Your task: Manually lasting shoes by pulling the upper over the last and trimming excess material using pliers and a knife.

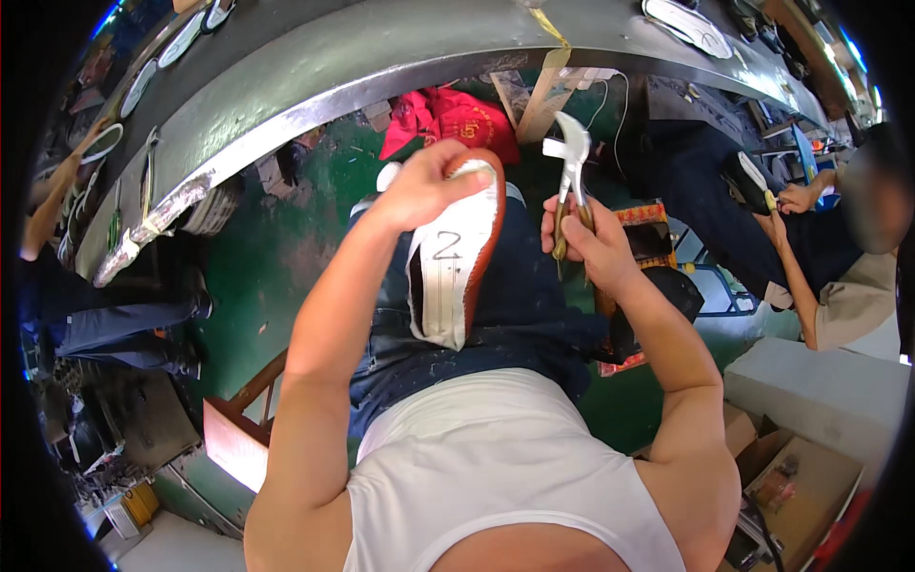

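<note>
My left hand (434, 191) is closed over the toe end of a half-made shoe (448, 276), thumb lying across its bottom. The shoe rests sole side up on my lap, its white bottom marked in dark handwriting and edged by a reddish-brown upper. To the right of it, my right hand (599, 243) grips a pair of lasting pliers (572, 167) by the handles. Their metal jaws point up and away from me, clear of the shoe. A hammer-like stub juts from the side of the head.
A long dark workbench (315, 71) curves across the far side, with white soles (686, 27) on top. Under it lies a red bag (448, 119). At right sits a co-worker holding a shoe (753, 181); another person's legs (133, 319) show at left. An open cardboard box (810, 486) stands lower right.
</note>
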